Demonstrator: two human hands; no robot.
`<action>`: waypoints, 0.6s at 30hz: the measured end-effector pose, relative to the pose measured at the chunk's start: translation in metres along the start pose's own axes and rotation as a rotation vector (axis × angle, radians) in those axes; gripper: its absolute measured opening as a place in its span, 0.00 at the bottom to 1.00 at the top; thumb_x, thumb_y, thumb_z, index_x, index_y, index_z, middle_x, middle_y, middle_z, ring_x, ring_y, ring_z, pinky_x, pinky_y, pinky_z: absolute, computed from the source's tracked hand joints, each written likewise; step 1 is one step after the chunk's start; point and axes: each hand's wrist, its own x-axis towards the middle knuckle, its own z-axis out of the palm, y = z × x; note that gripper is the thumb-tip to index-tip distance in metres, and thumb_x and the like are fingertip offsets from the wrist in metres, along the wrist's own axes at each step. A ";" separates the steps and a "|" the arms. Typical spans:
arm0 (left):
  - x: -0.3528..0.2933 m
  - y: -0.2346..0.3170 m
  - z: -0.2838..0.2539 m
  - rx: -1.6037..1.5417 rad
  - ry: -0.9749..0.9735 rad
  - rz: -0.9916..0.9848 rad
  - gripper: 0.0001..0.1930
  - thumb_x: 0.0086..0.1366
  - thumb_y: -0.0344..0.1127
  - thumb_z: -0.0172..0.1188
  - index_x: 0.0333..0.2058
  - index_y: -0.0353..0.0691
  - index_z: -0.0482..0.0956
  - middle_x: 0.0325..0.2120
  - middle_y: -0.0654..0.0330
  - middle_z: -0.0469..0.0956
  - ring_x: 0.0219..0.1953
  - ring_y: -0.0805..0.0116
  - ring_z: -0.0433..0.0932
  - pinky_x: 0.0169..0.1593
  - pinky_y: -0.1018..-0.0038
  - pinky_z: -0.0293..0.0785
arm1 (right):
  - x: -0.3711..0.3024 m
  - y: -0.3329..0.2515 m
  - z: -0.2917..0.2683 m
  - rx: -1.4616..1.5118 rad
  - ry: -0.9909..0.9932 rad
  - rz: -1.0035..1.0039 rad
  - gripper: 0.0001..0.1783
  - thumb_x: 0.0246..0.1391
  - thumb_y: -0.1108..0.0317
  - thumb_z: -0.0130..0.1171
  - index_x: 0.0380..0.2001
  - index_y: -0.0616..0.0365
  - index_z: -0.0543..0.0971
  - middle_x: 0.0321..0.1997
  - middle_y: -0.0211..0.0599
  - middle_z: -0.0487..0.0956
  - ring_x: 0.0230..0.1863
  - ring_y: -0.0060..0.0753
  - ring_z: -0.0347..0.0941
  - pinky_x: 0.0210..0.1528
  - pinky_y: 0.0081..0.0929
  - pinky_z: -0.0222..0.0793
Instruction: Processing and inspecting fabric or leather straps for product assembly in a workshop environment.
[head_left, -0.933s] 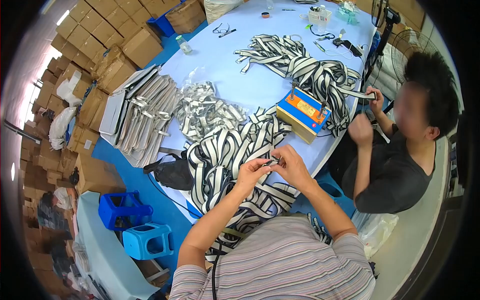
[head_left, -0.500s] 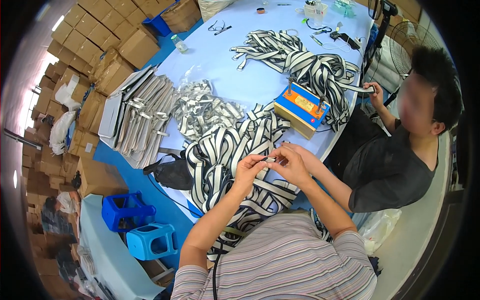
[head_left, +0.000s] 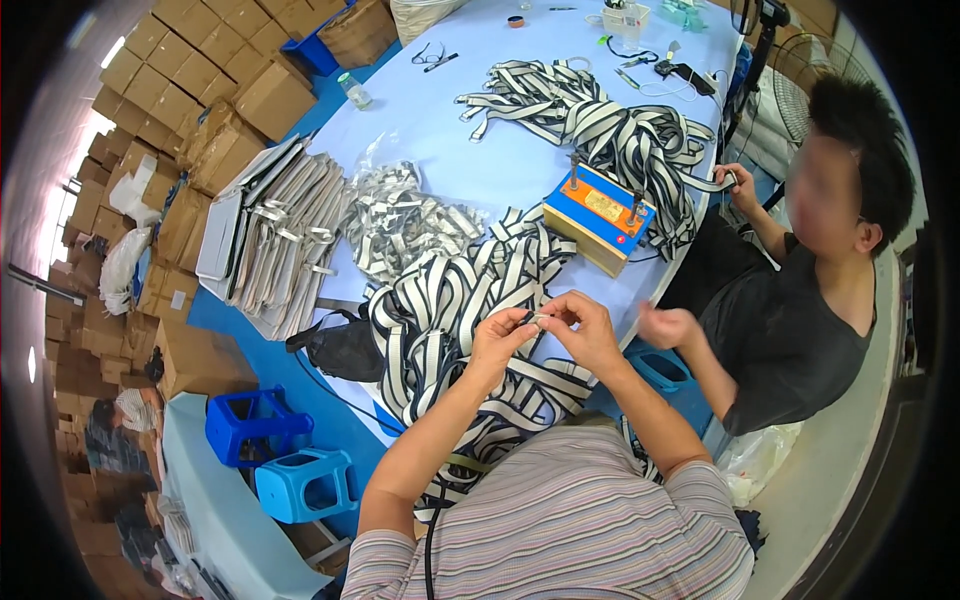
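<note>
Close together above a heap of black-and-white webbing straps (head_left: 440, 290), my two hands pinch one small black-and-white strip (head_left: 537, 317). My left hand (head_left: 499, 341) is closed on its left end, thumb against fingertips. On the other end, my right hand (head_left: 583, 330) is closed in the same way. Fingers cover most of the strip, so whether it belongs to a longer strap cannot be made out. Just beyond my hands, to the right, stands a blue-and-orange topped box-shaped device (head_left: 602, 220) with two upright posts.
At right, a co-worker (head_left: 800, 300) holds a strap from the far strap pile (head_left: 620, 125). A clear bag of small strap pieces (head_left: 405, 215) lies beside stacked flat pieces (head_left: 285, 235). Blue stools (head_left: 305, 484) and a black bag (head_left: 343, 348) are at left.
The co-worker's nearer hand has drawn back right from beside my right hand, uncovering a blue stool. My hands keep pinching the strip, with a slight shift of the right fingers.
</note>
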 end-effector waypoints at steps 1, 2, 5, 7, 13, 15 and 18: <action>0.001 0.000 0.001 0.007 -0.004 -0.007 0.08 0.52 0.23 0.56 0.33 0.35 0.73 0.28 0.65 0.74 0.29 0.82 0.70 0.35 0.86 0.66 | 0.000 -0.001 -0.001 -0.002 0.010 -0.003 0.05 0.39 0.76 0.58 0.24 0.63 0.74 0.24 0.33 0.73 0.23 0.19 0.68 0.27 0.15 0.64; 0.001 0.000 0.002 0.006 -0.006 -0.007 0.08 0.52 0.23 0.56 0.33 0.35 0.73 0.28 0.65 0.74 0.29 0.82 0.70 0.35 0.86 0.66 | 0.000 -0.002 -0.002 -0.004 0.012 -0.004 0.05 0.39 0.76 0.58 0.24 0.63 0.74 0.24 0.33 0.73 0.23 0.19 0.68 0.27 0.15 0.64; 0.002 -0.001 0.005 -0.001 -0.006 -0.013 0.07 0.52 0.23 0.56 0.32 0.36 0.73 0.27 0.65 0.74 0.29 0.82 0.70 0.34 0.86 0.66 | -0.001 -0.003 -0.005 -0.007 0.037 -0.035 0.05 0.39 0.77 0.58 0.24 0.64 0.74 0.24 0.34 0.73 0.23 0.20 0.69 0.27 0.16 0.65; 0.003 -0.003 0.006 -0.024 -0.010 -0.021 0.07 0.52 0.23 0.56 0.32 0.36 0.73 0.27 0.65 0.74 0.29 0.81 0.70 0.35 0.86 0.66 | -0.001 -0.003 -0.006 -0.032 0.052 -0.062 0.04 0.40 0.77 0.57 0.24 0.64 0.74 0.23 0.34 0.72 0.23 0.22 0.69 0.26 0.17 0.65; 0.005 0.001 0.014 -0.013 -0.041 -0.009 0.05 0.54 0.23 0.53 0.31 0.35 0.72 0.27 0.66 0.74 0.30 0.81 0.70 0.37 0.85 0.65 | -0.003 -0.002 -0.011 -0.080 0.061 -0.088 0.05 0.40 0.77 0.57 0.24 0.64 0.74 0.23 0.36 0.72 0.23 0.23 0.69 0.26 0.17 0.66; 0.008 -0.001 0.015 -0.002 -0.045 0.007 0.05 0.54 0.24 0.54 0.31 0.35 0.72 0.27 0.65 0.74 0.29 0.81 0.70 0.37 0.85 0.66 | -0.002 -0.003 -0.011 -0.076 0.077 -0.105 0.04 0.40 0.77 0.57 0.24 0.65 0.74 0.23 0.35 0.72 0.23 0.23 0.69 0.26 0.17 0.65; 0.013 -0.001 0.018 0.020 -0.074 0.030 0.05 0.55 0.24 0.54 0.32 0.34 0.71 0.27 0.64 0.73 0.29 0.80 0.71 0.36 0.85 0.67 | -0.001 -0.004 -0.013 -0.045 0.093 -0.106 0.04 0.41 0.77 0.56 0.23 0.64 0.73 0.23 0.35 0.71 0.22 0.22 0.69 0.25 0.18 0.65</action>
